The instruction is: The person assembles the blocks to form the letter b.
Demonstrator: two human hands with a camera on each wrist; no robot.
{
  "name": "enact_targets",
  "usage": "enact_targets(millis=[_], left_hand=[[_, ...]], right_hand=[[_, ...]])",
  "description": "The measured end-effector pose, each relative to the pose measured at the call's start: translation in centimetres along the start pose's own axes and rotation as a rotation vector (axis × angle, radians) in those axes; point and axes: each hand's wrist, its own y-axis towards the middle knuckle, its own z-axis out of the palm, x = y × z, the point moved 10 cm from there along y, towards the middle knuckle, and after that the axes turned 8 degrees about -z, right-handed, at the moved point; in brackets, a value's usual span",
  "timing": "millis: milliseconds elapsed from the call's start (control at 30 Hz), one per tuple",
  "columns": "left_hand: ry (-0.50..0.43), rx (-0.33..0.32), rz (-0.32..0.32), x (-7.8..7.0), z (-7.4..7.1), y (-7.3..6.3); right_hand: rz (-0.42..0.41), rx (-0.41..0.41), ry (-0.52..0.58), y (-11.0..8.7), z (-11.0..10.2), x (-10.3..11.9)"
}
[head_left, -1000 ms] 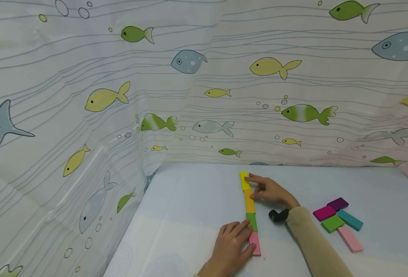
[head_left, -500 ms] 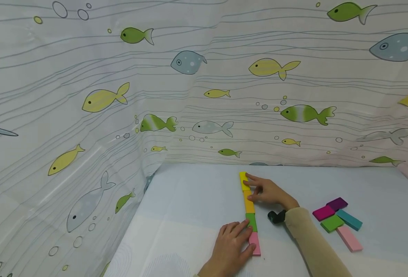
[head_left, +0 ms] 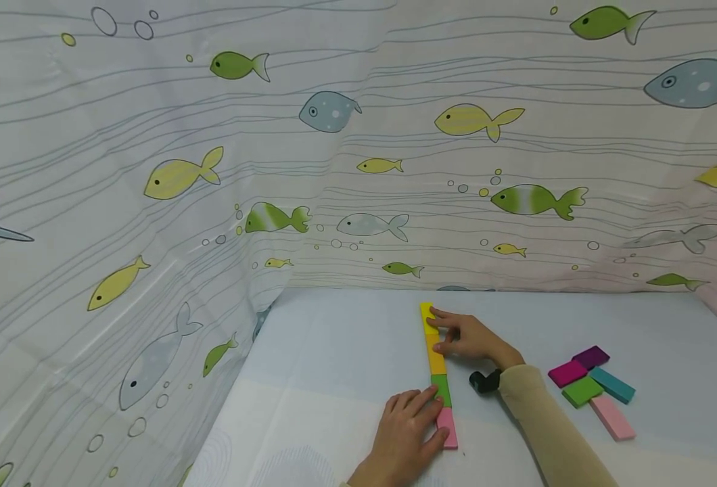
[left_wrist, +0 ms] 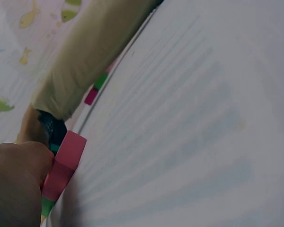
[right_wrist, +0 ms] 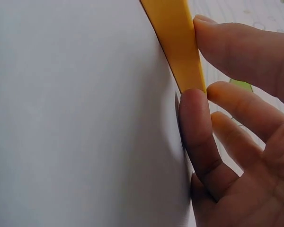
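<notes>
A line of flat blocks lies end to end in the head view: yellow [head_left: 427,326] at the far end, then orange [head_left: 435,360], green [head_left: 442,396] and pink [head_left: 448,431] nearest. My left hand [head_left: 404,433] rests along the near part, an index fingertip on the green block and the thumb against the pink one. My right hand [head_left: 477,338] lies at the far part. Its fingers touch the yellow block and its thumb touches the orange one. In the right wrist view, the orange block [right_wrist: 177,42] sits against the thumb and fingertips. Fingers partly cover the yellow block.
To the right lies a loose group of blocks: purple [head_left: 591,357], magenta [head_left: 567,373], teal [head_left: 613,385], green [head_left: 582,391] and light pink [head_left: 613,418]. A black wrist camera [head_left: 485,381] juts from the right wrist. Fish-printed sheeting [head_left: 322,182] rises behind the white table [head_left: 328,365].
The right fingers have shifted very slightly left along with the far end of the line. The left hand stays on the green and pink blocks. The head view has tilted a little.
</notes>
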Motion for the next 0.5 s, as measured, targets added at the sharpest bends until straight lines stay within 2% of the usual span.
enact_targets(millis=[500], left_hand=[[-0.001, 0.006, 0.005, 0.53, -0.11, 0.56]], right_hand=[[0.032, -0.008, 0.014, 0.43, -0.13, -0.29]])
